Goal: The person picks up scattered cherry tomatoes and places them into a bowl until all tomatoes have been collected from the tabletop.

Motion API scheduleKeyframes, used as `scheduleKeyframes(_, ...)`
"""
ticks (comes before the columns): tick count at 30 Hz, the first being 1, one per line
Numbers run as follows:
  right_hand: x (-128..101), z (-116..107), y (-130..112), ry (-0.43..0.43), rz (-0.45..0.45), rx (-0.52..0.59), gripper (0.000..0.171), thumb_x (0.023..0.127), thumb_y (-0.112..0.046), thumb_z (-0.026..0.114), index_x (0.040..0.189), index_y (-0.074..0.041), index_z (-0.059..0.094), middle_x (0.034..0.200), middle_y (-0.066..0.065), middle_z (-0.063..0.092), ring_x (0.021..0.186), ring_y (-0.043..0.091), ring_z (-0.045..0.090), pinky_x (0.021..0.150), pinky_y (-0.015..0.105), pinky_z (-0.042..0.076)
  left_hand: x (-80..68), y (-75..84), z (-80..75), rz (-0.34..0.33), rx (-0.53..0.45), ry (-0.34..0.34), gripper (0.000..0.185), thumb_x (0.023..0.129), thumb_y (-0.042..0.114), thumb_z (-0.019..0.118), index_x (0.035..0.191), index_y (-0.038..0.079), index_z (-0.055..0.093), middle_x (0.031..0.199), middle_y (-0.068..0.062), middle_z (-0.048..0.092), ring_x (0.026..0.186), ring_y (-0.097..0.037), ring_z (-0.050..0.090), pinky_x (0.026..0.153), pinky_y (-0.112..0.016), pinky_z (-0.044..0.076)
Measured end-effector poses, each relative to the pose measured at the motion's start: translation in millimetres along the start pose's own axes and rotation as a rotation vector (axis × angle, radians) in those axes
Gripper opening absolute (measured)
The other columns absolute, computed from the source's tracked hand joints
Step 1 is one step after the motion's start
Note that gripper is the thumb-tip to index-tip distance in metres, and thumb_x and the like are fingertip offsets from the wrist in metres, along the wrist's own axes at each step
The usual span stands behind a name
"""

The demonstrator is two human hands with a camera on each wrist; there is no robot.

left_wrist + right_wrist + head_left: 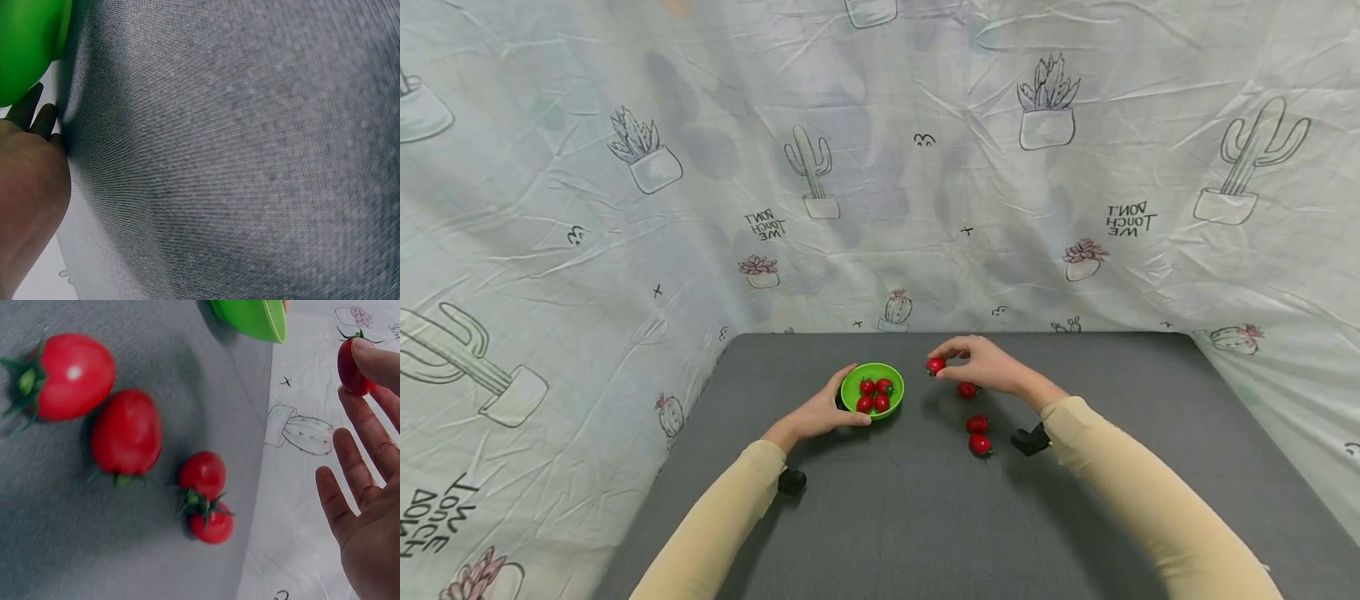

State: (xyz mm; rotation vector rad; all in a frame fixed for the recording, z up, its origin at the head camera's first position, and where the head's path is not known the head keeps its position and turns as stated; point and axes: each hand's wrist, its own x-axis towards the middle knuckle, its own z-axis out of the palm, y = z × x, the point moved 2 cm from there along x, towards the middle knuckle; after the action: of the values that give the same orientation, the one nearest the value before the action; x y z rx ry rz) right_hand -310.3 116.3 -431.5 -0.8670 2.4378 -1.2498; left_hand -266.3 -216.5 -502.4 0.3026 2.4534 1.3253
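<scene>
My left hand (pixel 822 414) grips the rim of a round green bowl (pixel 877 367) from its left, thumb at the front and fingers round the far side. Several red cherry tomatoes (pixel 882 402) with green tops lie inside it. In the left wrist view the bowl's outer wall (pixel 28 47) shows beside the fingers. Right of the bowl, my right hand (pixel 981 364) is raised over the table, pinching one cherry tomato (pixel 353 367) between thumb and index finger. Its other fingers spread apart in the right wrist view.
Several more cherry tomatoes lie on the grey table (pixel 887 517) below and beside the right hand: two touching nearer the front (pixel 75 375), two together farther back (pixel 203 474). A white curtain (pixel 865 167) printed with cacti hangs behind the table's far edge.
</scene>
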Motion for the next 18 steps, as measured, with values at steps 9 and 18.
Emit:
scheduleKeyframes(9,19,14,-7,-0.011,-0.017,-0.009,0.035,0.096,-0.031,0.075,0.129,-0.020,0.071,0.127,-0.004,0.066,0.123,0.023,0.056,0.110,0.055,0.036,0.7,-1.7,-0.1,0.000,0.002,0.004,0.110,0.084,0.042,0.085,0.166,0.023,0.015,0.166,-0.012,0.021,0.151,-0.034,0.024,0.116,-0.059,0.026)
scheduleKeyframes(18,33,28,-12,-0.010,-0.031,-0.029,0.038,0.098,-0.029,0.073,0.132,-0.013,0.070,0.127,-0.002,0.066,0.124,0.026,0.054,0.110,0.054,0.036,3.2,-0.8,-0.3,-0.014,-0.006,0.007,0.109,0.084,0.043,0.086,0.165,0.025,0.016,0.165,-0.010,0.025,0.149,-0.031,0.027,0.116,-0.056,0.027)
